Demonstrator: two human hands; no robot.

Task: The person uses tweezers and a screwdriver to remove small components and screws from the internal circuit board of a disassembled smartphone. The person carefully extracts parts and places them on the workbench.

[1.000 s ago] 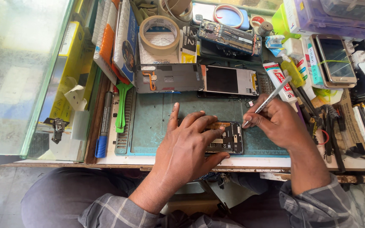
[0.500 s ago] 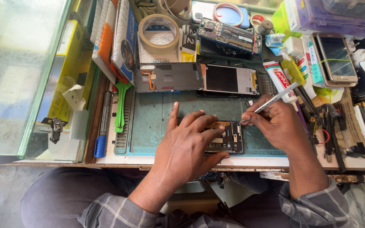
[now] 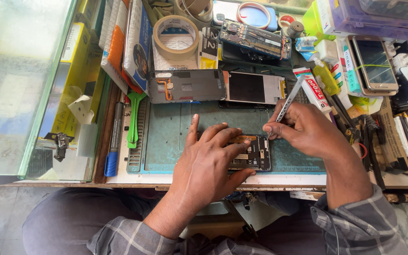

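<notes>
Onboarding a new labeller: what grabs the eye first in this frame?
The two hands at the centre: the left hand presses flat on an opened phone on the green work mat, while the right hand holds metal tweezers with the tip at the phone's upper right corner. Just behind lie a grey phone back cover and a screen panel; a tape roll sits further back.

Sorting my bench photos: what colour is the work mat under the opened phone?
Teal green, seen in the head view: the work mat lies under the opened phone.

Left hand (image 3: pixel 211 158) flat, fingers spread; right hand (image 3: pixel 305 130) in a pinching grip.
</notes>
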